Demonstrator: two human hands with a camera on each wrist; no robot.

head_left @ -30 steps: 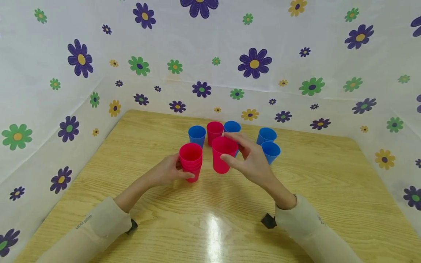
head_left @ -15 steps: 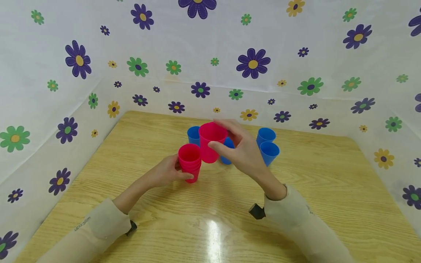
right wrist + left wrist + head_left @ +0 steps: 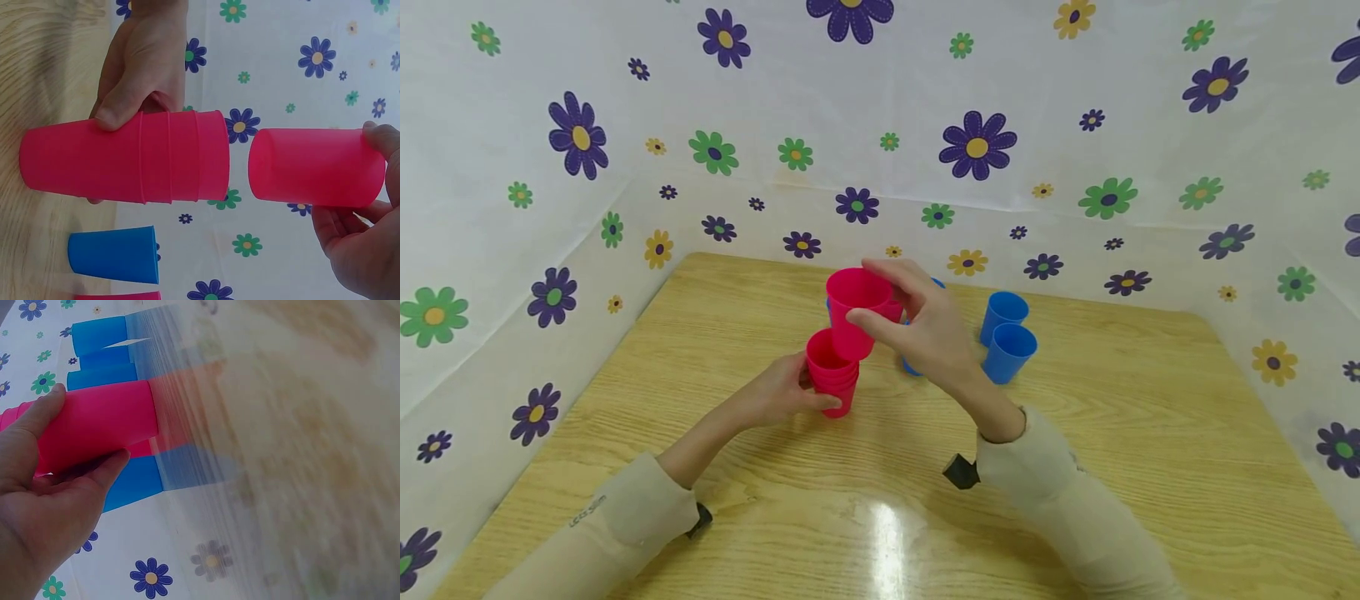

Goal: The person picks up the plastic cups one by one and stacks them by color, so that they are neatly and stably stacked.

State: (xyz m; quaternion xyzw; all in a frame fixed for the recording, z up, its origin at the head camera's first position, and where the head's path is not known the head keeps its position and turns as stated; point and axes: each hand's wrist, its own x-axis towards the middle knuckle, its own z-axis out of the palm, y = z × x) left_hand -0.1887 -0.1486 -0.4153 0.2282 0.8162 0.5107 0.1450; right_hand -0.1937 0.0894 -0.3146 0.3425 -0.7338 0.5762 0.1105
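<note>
Red cup (image 3: 848, 302) is raised over the desk (image 3: 760, 517), upright, directly above the mouth of a stack of red cups (image 3: 835, 393). Right wrist view shows a gap between the cup's base and the top rim of the stack; the two are not touching.

Right hand (image 3: 925, 333): fingers clamped round the raised cup near its rim, thumb on the near side.

Left hand (image 3: 778, 392): fingers clamped round the lower part of the stack, below the lowest visible rim. Stack is upright, several cups nested, base on the desk per left wrist view.

Surroundings: to the right of the right hand, two blue cups stand upright, a far blue cup (image 3: 1004, 310) and a near blue cup (image 3: 1011, 354); contact between them cannot be told. Behind the right hand and raised cup, a far red cup (image 3: 895, 312) and further blue cups are mostly hidden in head view. White sheet (image 3: 910, 83) with purple, green and yellow flowers borders the desk at far, left and right. Both sleeves are pale beige.
</note>
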